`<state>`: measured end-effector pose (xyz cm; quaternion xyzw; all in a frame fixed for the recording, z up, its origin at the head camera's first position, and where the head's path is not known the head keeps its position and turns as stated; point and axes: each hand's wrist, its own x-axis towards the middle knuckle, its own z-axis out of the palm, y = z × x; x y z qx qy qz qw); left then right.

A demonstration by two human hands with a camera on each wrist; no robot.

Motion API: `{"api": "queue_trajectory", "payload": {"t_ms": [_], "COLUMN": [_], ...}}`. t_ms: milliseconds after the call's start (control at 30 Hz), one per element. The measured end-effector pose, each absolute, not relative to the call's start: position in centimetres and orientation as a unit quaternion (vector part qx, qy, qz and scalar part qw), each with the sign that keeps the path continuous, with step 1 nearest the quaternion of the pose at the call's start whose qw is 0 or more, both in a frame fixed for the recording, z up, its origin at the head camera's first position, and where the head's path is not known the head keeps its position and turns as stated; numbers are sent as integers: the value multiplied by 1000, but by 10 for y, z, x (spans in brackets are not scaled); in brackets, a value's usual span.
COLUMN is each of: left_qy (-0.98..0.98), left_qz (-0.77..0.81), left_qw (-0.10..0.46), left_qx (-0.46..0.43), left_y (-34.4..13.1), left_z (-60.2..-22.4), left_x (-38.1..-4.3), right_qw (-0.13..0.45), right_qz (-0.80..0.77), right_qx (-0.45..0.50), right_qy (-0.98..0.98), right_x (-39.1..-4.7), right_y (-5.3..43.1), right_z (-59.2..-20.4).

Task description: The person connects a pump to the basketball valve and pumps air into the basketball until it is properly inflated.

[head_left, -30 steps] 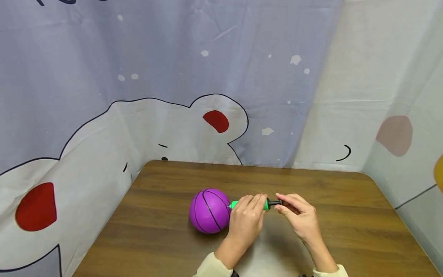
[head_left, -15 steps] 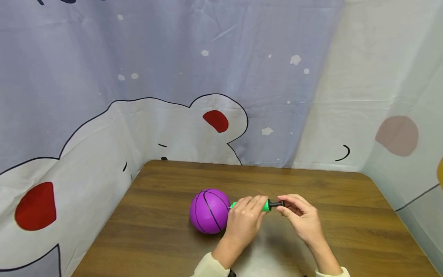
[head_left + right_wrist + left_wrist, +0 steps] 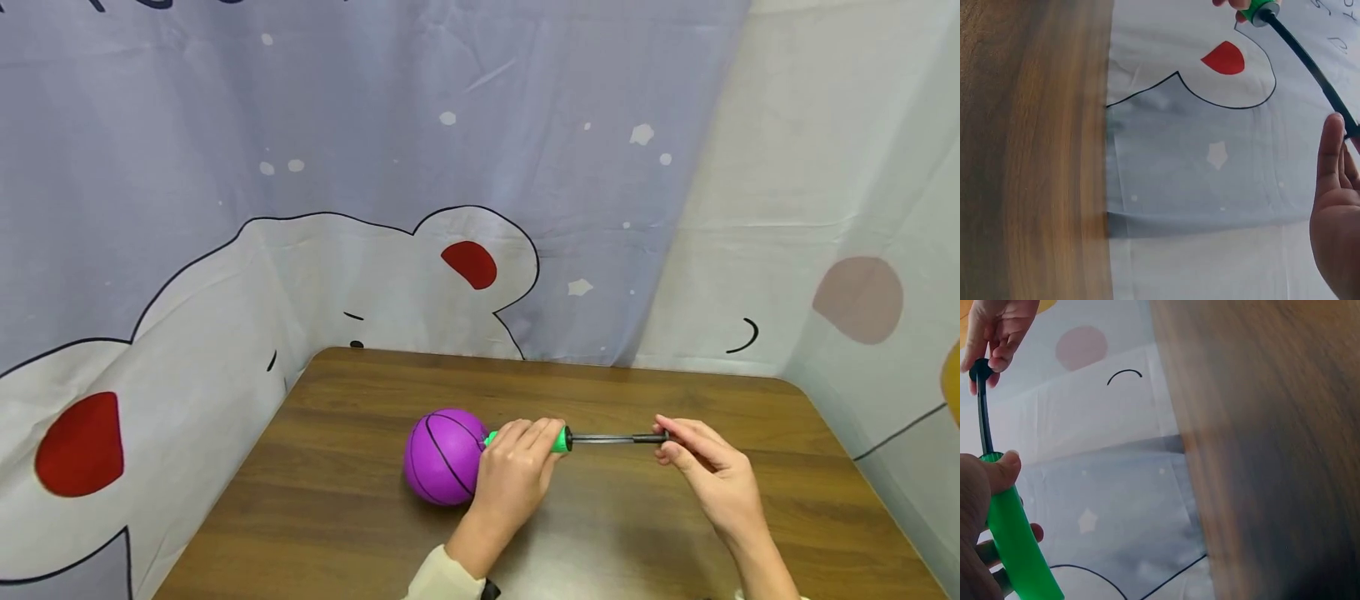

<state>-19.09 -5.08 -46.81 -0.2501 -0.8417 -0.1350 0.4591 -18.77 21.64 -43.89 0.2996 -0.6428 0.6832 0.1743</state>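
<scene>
Green pump [image 3: 561, 439] seems already joined to the purple ball [image 3: 441, 458], left of it on the table [image 3: 330, 517], left hand's [image 3: 512, 475] fingers wrapped round pump, right hand's [image 3: 723, 479] fingertips pinching its extended handle [image 3: 649, 438], push stroke apparently undone, ball's fullness unclear.

surface [image 3: 330, 517]: brown wood, the grain runs from side to side | far corners: rounded | near part: a pale shine | on it: purple ball [image 3: 441, 468] with black lines, left of middle, dark shadow under it
</scene>
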Motion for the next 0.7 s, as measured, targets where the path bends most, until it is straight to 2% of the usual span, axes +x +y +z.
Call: {"api": "queue_trajectory", "payload": {"t_ms": [167, 700], "left_qy": [-839, -846], "left_qz": [-138, -125], "left_qw": [464, 455], "left_qx": [-249, -250], "left_y": [-50, -35], "left_z": [-469, -468], "left_x": [-191, -186], "right_qw": [176, 178], "right_qz": [689, 641], "right_qx": [333, 321], "right_qy": [-618, -674], "right_x": [-190, -198], "right_y": [210, 166], "right_z": [-441, -461]}}
